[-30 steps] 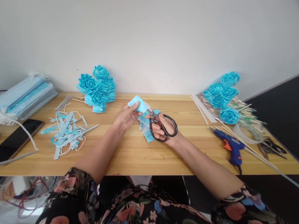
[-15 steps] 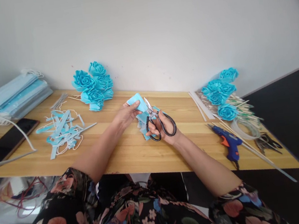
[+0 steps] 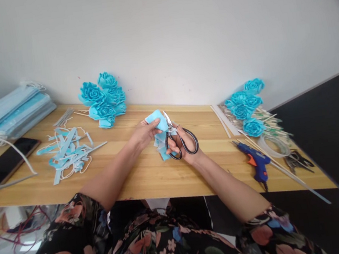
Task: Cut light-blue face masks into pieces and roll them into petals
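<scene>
My left hand (image 3: 142,133) pinches a folded light-blue piece of mask fabric (image 3: 157,121) just above the wooden table (image 3: 151,176). My right hand (image 3: 182,145) has its fingers through the black handles of a pair of scissors (image 3: 180,139). The blades point up and left at the fabric's right edge and stand slightly apart. Small blue cut pieces (image 3: 161,143) lie on the table under both hands.
A bunch of blue fabric roses (image 3: 102,99) leans on the wall. More roses on sticks (image 3: 247,107) lie right, with a blue glue gun (image 3: 254,159), tape roll (image 3: 273,145) and pliers (image 3: 297,160). Left: cut strips (image 3: 67,153), phone (image 3: 4,163), stacked masks (image 3: 12,110).
The scissor blades have opened and closed against the fabric's edge while both hands stayed in place. The view has drifted slightly, shifting everything a little left.
</scene>
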The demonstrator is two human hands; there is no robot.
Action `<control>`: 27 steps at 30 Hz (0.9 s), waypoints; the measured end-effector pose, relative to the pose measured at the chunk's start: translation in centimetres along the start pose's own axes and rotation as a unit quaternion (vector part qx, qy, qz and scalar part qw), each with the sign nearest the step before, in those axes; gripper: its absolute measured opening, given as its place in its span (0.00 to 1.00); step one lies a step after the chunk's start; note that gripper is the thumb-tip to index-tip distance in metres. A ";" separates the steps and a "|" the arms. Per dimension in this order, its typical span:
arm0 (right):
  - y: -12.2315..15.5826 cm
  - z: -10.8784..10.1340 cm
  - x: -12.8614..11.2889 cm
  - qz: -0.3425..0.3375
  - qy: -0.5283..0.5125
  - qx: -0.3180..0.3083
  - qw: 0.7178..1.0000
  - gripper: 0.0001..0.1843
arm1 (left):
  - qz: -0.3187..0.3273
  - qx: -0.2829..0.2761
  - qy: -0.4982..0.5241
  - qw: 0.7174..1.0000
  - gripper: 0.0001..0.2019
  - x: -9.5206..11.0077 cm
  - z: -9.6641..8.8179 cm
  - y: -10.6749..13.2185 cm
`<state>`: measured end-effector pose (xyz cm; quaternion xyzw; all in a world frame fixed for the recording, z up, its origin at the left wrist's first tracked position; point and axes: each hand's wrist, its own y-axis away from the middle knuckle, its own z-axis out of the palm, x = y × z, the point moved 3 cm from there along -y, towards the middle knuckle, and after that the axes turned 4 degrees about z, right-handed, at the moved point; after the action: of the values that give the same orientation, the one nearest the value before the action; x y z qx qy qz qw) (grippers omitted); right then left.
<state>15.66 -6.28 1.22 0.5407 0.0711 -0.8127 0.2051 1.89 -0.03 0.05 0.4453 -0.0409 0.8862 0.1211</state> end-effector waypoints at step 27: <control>0.2 0.0 0.3 0.019 0.014 -0.025 0.999 0.37 | 0.027 -0.020 -0.036 0.999 0.17 0.2 -0.4 -0.1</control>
<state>15.69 -6.54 0.98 0.5483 0.0841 -0.7987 0.2333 1.51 0.18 -0.08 0.4731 -0.0753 0.8715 0.1047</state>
